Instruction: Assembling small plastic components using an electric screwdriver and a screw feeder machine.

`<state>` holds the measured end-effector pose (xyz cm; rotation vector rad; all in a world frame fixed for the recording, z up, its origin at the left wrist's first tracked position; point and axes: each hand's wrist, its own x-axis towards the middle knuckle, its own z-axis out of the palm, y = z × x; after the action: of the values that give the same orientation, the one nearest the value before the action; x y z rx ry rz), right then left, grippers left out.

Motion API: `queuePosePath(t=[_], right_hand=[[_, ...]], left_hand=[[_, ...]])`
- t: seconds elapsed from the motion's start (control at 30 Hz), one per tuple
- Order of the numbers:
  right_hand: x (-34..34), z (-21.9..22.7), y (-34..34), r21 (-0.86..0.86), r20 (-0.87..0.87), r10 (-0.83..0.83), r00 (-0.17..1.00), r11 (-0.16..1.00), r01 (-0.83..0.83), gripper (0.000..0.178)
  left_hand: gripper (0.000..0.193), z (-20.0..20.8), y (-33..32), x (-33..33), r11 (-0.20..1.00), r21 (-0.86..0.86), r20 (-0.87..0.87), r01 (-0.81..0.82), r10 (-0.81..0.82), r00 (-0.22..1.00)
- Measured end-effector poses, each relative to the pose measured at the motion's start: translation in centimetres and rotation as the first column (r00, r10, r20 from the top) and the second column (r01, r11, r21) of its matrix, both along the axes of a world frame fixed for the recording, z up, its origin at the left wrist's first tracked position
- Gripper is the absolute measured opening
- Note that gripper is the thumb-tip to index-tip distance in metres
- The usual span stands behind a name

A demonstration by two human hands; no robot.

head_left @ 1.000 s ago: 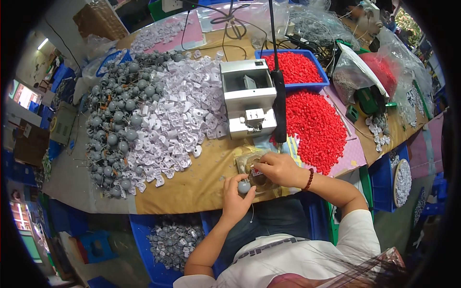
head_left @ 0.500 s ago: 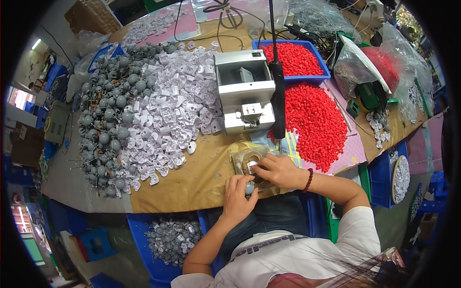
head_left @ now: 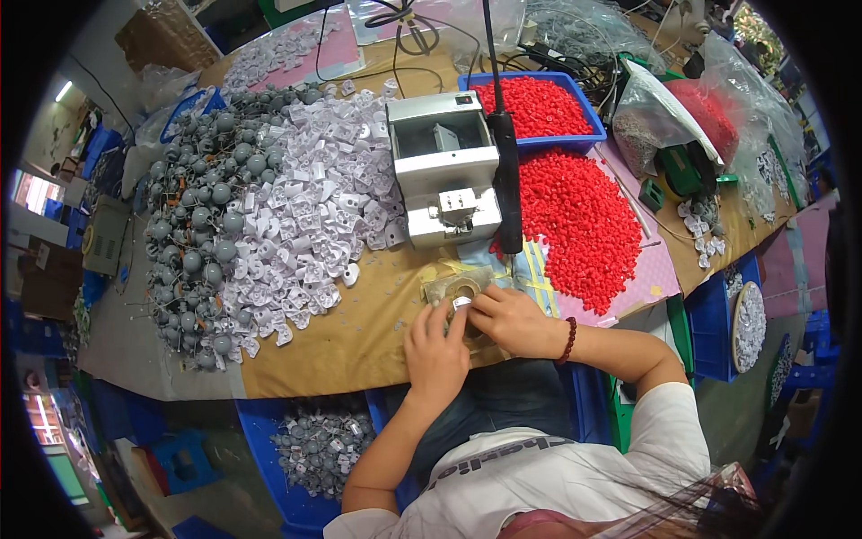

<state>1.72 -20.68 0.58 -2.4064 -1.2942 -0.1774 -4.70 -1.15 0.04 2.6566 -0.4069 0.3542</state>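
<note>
A small white plastic part sits at a worn block-shaped fixture near the table's front edge. My left hand is closed at the part's near left side, its fingertips on it. From the right, my right hand presses bent fingers against the same part. Much of the part and fixture is covered by my fingers. Just beyond hangs a black electric screwdriver on a cord, its tip above the fixture. Beside it stands a grey-white screw feeder.
White plastic housings and grey balls with wires are heaped left. Red parts lie piled on the right and fill a blue tray. A blue bin of grey assemblies sits below the front edge.
My left hand has moved up and slightly left, its fingers now at the white part. The grey ball seen by its fingers is now hidden. The view has shifted slightly.
</note>
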Motion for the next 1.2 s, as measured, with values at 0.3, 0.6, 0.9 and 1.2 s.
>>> queuePosePath(t=[0.3,0.6,0.9,1.2], right_hand=[[1.9,1.5,-7.0,0.214,-0.381,-0.106,0.918,0.956,0.199,0.029],[0.7,-1.7,-6.8,0.183,-0.318,-0.223,0.922,0.939,0.29,0.034],[3.0,-2.2,-3.4,0.499,-0.819,0.549,0.17,0.532,0.684,0.045],[4.2,0.5,-0.8,0.169,-0.743,-0.045,0.667,0.953,0.253,0.046]], left_hand=[[0.048,-1.9,-0.3,0.5,0.994,0.071,0.068,0.087,-0.092,0.993],[0.043,-2.0,0.1,0.7,0.993,0.048,0.086,0.112,-0.115,0.99],[0.041,-1.5,0.4,0.9,0.99,0.037,0.06,0.139,-0.141,0.988],[0.033,-1.5,0.8,1.4,0.985,-0.047,0.058,0.165,-0.162,0.985]])
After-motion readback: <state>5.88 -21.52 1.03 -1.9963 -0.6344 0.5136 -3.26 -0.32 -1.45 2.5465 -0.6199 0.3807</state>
